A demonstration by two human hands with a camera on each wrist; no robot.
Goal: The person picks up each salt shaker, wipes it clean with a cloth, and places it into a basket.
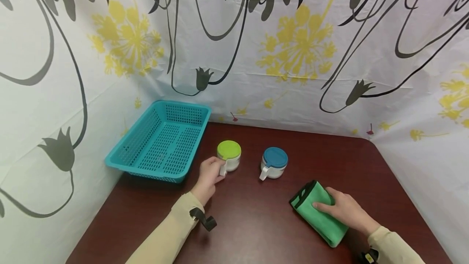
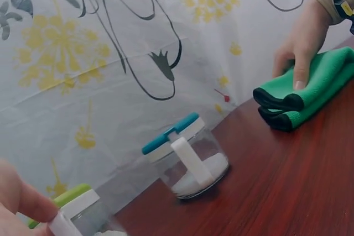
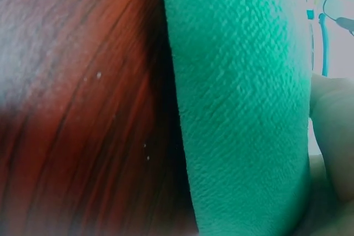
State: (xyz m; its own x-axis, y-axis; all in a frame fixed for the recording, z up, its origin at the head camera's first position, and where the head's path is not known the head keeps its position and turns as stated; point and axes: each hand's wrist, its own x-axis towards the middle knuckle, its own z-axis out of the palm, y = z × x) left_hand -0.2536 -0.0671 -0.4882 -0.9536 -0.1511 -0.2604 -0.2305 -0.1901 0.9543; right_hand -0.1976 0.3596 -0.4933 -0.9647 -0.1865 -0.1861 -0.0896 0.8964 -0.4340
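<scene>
My left hand [image 1: 207, 179] pinches the white handle of a small clear jar with a lime-green lid [image 1: 229, 150], which stands on the table. In the left wrist view the thumb side of that hand [image 2: 22, 197] meets the handle at the lower left. To the right stands a matching jar with a blue lid [image 1: 275, 157]; white grains [image 2: 202, 175] lie in its bottom. My right hand [image 1: 348, 210] grips a folded green cloth with black edging [image 1: 322, 217], thumb and fingers spread over it. The cloth [image 3: 243, 109] fills much of the right wrist view.
A turquoise plastic basket [image 1: 165, 146] with slotted sides sits at the table's back left, beside the jars. The dark red wooden table [image 1: 249, 215] ends at a white curtain [image 1: 234, 60] printed with flowers, which hangs behind and along both sides.
</scene>
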